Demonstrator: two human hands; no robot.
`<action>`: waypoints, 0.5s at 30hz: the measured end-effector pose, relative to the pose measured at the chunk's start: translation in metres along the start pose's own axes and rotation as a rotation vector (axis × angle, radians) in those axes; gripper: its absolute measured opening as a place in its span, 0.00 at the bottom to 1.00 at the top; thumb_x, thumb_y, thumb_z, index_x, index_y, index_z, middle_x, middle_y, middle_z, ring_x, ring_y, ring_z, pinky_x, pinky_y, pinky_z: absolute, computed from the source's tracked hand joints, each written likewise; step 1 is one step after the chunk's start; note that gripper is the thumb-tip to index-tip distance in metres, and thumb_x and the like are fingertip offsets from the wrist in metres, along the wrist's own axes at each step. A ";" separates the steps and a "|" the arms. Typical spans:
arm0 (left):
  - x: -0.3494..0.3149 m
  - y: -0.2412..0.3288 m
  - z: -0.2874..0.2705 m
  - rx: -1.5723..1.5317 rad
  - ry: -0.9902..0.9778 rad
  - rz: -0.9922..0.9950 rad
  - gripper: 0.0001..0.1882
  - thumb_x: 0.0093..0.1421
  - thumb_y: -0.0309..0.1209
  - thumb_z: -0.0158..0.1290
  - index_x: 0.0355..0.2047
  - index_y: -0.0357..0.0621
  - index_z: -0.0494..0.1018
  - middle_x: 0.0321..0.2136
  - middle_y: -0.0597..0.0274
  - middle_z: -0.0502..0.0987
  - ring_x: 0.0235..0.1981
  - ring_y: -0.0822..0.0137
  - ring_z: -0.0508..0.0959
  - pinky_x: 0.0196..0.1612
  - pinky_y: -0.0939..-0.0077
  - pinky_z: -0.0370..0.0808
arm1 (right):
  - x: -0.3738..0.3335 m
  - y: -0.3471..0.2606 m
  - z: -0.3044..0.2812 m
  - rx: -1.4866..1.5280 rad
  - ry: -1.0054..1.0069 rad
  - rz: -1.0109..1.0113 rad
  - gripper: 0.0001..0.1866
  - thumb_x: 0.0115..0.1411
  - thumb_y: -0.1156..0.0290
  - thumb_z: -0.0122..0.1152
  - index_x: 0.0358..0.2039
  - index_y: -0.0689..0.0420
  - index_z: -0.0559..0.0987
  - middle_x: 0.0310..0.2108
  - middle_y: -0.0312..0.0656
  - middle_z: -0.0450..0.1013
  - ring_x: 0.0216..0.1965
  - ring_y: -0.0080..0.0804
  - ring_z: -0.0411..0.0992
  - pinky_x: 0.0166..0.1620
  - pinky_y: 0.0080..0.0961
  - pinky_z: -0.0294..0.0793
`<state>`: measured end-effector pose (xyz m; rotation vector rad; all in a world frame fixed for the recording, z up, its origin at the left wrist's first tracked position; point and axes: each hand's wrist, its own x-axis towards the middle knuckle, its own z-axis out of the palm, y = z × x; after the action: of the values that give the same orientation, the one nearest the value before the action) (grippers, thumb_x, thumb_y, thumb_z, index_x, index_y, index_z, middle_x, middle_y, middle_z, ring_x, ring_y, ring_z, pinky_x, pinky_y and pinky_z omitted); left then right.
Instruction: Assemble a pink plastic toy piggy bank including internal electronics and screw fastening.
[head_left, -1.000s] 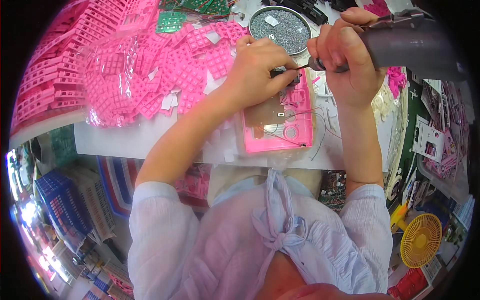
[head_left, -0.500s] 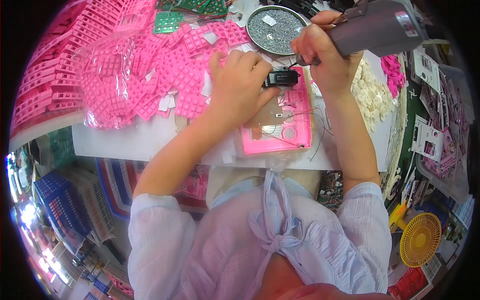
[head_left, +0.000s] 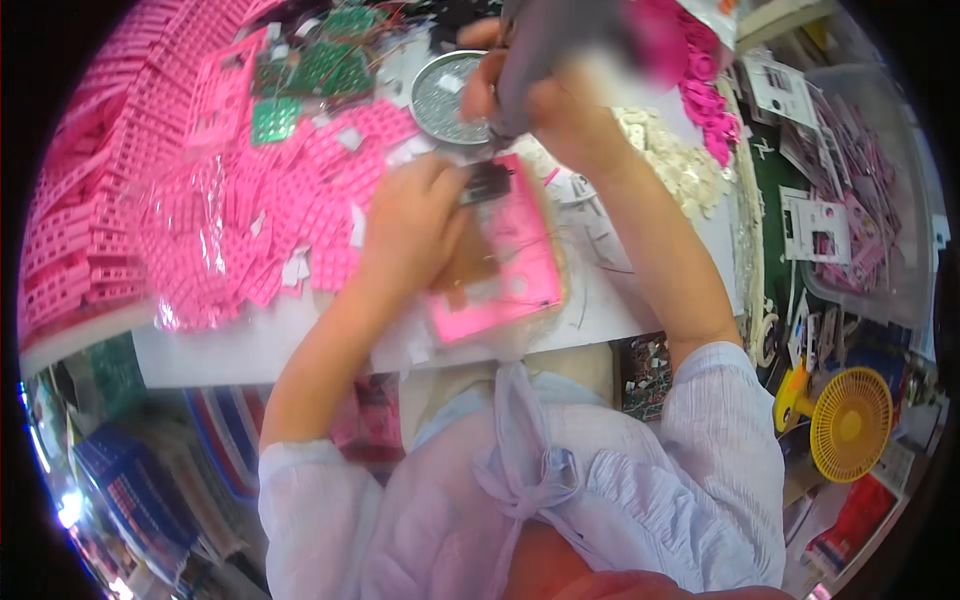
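My left hand (head_left: 408, 215) is closed at the left end of a small black plastic part (head_left: 488, 185), its fingers bent against it. That part sits at the upper end of a pink plastic casing (head_left: 520, 270), which lies tilted on the table with thin wires and a brown board (head_left: 470, 255) in it. In my right hand (head_left: 575, 125) is a grey power screwdriver (head_left: 540, 65), blurred by motion. It stands over the casing's top end, its lower end close to the black part. Whether the bit touches a screw is too blurred to tell.
A round tin (head_left: 414, 100) of small screws stands behind the casing. Pink keypad pieces (head_left: 305, 200) and green circuit boards (head_left: 330, 68) heap up on the left. Cream-coloured pieces (head_left: 675, 165) and magenta pieces (head_left: 708, 110) lie to the right, beside a clear bin (head_left: 915, 290).
The screwdriver has swung from slanting out to the right to nearly upright above the black part. The whole view has shifted, and the casing appears further left and more tilted.
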<state>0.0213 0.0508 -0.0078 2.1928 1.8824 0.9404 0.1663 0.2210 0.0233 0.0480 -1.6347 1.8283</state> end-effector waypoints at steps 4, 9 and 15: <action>-0.032 0.022 -0.079 0.095 0.052 -0.104 0.18 0.50 0.22 0.64 0.42 0.37 0.73 0.44 0.48 0.74 0.45 0.49 0.76 0.49 0.62 0.73 | -0.013 -0.040 -0.110 -0.358 0.398 0.197 0.22 0.70 0.59 0.54 0.57 0.60 0.74 0.48 0.45 0.78 0.45 0.35 0.78 0.47 0.30 0.77; -0.141 0.013 -0.193 0.009 -0.280 -0.479 0.18 0.46 0.19 0.60 0.40 0.36 0.71 0.43 0.47 0.73 0.46 0.47 0.75 0.49 0.63 0.72 | -0.085 -0.080 -0.264 -1.788 0.385 0.441 0.17 0.56 0.56 0.66 0.41 0.54 0.84 0.37 0.46 0.82 0.39 0.45 0.80 0.45 0.36 0.77; -0.260 0.008 -0.237 0.471 -0.822 -1.057 0.18 0.50 0.28 0.61 0.42 0.38 0.74 0.43 0.43 0.75 0.47 0.44 0.75 0.49 0.56 0.72 | -0.075 -0.016 -0.252 -1.776 0.475 0.519 0.17 0.58 0.54 0.62 0.38 0.53 0.84 0.36 0.50 0.80 0.40 0.52 0.79 0.46 0.46 0.76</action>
<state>-0.1040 -0.2640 0.0867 1.0106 2.3390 -0.5300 0.3322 0.4118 -0.0503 -1.4893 -2.3457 0.0213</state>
